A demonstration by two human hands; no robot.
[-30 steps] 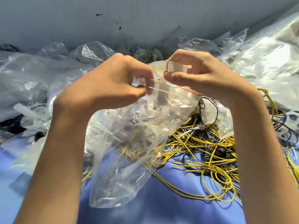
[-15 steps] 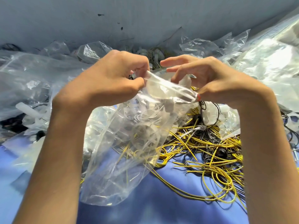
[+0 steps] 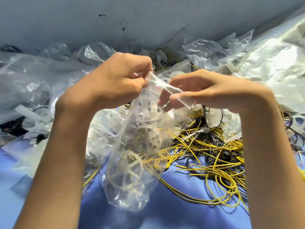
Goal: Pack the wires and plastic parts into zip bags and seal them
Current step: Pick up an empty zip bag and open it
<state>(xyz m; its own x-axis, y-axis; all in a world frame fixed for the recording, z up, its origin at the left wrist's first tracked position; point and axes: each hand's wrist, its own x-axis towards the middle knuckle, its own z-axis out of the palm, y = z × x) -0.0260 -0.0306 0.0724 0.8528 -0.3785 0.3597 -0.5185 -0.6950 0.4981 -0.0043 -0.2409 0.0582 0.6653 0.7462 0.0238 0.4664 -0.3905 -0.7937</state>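
Both hands gripped the clear zip bag at its top edge. The left hand pinched the upper corner with curled fingers, and the right hand clamped the zip strip farther along between thumb and fingers. The strip slanted down from the left grip to the right one and carried a thin red line; whether it was pressed closed could not be told.

Below the grip the bag hung between the forearms, with bare blue table under its bottom edge. Below and right of the grip sprawled a tangle of yellow wires and thinner black ones. Beyond the grip, crumpled empty bags were heaped against a grey wall.

The film was thin, glossy and creased. Inside lay a white spoked plastic wheel, other pale ring-shaped parts and looped yellow wire.
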